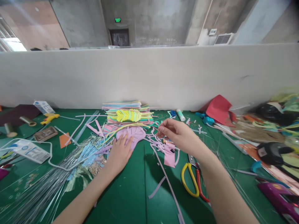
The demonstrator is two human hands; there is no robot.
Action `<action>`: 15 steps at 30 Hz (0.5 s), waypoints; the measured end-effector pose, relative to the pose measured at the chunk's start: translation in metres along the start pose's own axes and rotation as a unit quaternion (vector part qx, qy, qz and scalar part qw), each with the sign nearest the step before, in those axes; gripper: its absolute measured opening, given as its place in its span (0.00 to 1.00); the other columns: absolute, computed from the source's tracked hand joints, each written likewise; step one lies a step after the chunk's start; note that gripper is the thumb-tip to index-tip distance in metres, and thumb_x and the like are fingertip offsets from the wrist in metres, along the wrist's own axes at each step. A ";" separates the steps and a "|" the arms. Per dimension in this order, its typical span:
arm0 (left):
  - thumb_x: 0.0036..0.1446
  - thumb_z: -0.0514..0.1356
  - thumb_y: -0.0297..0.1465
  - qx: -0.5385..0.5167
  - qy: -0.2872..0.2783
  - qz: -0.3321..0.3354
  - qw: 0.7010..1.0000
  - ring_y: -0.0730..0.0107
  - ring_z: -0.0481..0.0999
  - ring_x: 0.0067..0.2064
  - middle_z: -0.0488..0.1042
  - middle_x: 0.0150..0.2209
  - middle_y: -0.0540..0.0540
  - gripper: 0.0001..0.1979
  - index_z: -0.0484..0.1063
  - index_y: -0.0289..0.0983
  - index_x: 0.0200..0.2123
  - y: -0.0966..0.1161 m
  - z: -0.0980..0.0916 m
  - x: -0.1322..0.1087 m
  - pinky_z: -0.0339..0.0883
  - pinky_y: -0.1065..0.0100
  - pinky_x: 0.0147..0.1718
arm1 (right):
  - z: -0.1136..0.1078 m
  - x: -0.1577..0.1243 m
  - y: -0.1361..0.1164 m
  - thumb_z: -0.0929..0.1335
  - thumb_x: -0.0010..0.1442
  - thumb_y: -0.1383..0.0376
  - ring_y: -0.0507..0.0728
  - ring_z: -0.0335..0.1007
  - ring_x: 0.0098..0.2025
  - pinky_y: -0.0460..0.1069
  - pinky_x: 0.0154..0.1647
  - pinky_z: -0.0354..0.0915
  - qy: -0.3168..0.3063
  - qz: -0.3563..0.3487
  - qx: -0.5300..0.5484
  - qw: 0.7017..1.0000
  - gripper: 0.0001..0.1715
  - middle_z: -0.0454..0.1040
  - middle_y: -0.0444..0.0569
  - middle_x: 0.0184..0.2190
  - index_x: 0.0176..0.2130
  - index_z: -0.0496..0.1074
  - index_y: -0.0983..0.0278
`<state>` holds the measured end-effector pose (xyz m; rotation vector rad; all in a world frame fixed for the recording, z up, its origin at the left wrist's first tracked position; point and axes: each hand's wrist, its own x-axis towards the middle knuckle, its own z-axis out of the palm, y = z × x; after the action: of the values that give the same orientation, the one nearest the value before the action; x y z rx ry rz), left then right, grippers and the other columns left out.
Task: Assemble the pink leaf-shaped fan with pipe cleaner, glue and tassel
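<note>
My left hand [121, 152] lies with its fingers spread on a flat lilac shape [137, 133] on the green table. To the right, my right hand [171, 132] is raised over a tangle of lilac strips [158, 143], its fingers curled and bunched; whether something small is between the fingertips cannot be made out. Beyond the lilac shape, a bright yellow fuzzy piece [128, 115] rests on a pile of pastel strips [121, 105]. A pink paper piece [169, 158] lies below my right hand, near yellow-handled scissors [190, 180] partly beside my right forearm.
Silvery wires [44, 183] with blue and green bits fan across the left. A yellow glue gun [49, 118], a wooden box [45, 133] and a carton [29, 151] lie there. A glue stick [180, 115], red sheet [219, 109] and purple tool [277, 199] are rightward. A white partition [149, 77] stands behind.
</note>
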<state>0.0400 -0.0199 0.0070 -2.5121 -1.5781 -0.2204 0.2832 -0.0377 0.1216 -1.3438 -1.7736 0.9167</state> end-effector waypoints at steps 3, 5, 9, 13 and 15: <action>0.61 0.57 0.31 0.016 0.051 -0.002 0.999 0.40 0.65 0.60 0.67 0.58 0.29 0.22 0.67 0.30 0.57 -0.009 0.005 0.006 0.60 0.43 0.55 | -0.002 -0.001 -0.003 0.63 0.62 0.61 0.57 0.76 0.35 0.52 0.36 0.67 0.005 -0.006 -0.007 1.000 0.09 0.78 0.48 0.31 0.31 0.66 0.62; 0.60 0.57 0.31 0.013 0.067 -0.003 0.998 0.41 0.67 0.57 0.69 0.55 0.28 0.20 0.69 0.29 0.54 -0.007 0.006 0.006 0.63 0.44 0.53 | -0.002 -0.002 -0.004 0.63 0.62 0.61 0.56 0.76 0.35 0.52 0.36 0.67 0.009 -0.008 -0.016 1.000 0.09 0.79 0.48 0.31 0.32 0.67 0.62; 0.63 0.54 0.31 -0.045 0.068 0.046 0.996 0.52 0.71 0.55 0.72 0.53 0.34 0.15 0.73 0.33 0.50 0.015 -0.003 -0.005 0.65 0.51 0.54 | -0.004 -0.003 -0.006 0.63 0.62 0.62 0.56 0.76 0.34 0.51 0.34 0.66 0.012 -0.006 -0.012 1.000 0.08 0.79 0.49 0.31 0.33 0.67 0.63; 0.65 0.51 0.34 -0.121 -0.045 0.144 0.981 0.55 0.65 0.62 0.68 0.60 0.40 0.18 0.70 0.37 0.55 0.044 -0.016 -0.030 0.60 0.49 0.59 | -0.004 -0.007 -0.011 0.63 0.62 0.61 0.54 0.74 0.31 0.49 0.30 0.65 -0.002 0.003 0.002 1.000 0.09 0.78 0.48 0.28 0.32 0.67 0.63; 0.65 0.52 0.36 -0.137 -0.117 0.146 0.973 0.52 0.60 0.64 0.62 0.63 0.39 0.22 0.64 0.37 0.60 0.055 -0.017 -0.045 0.57 0.45 0.60 | -0.001 -0.010 -0.014 0.64 0.61 0.61 0.53 0.73 0.29 0.48 0.30 0.64 -0.030 0.013 0.032 0.999 0.09 0.77 0.47 0.27 0.31 0.67 0.63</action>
<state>0.0696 -0.0865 0.0106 -3.0443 -1.2984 -0.1112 0.2796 -0.0503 0.1330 -1.3154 -1.7603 1.0291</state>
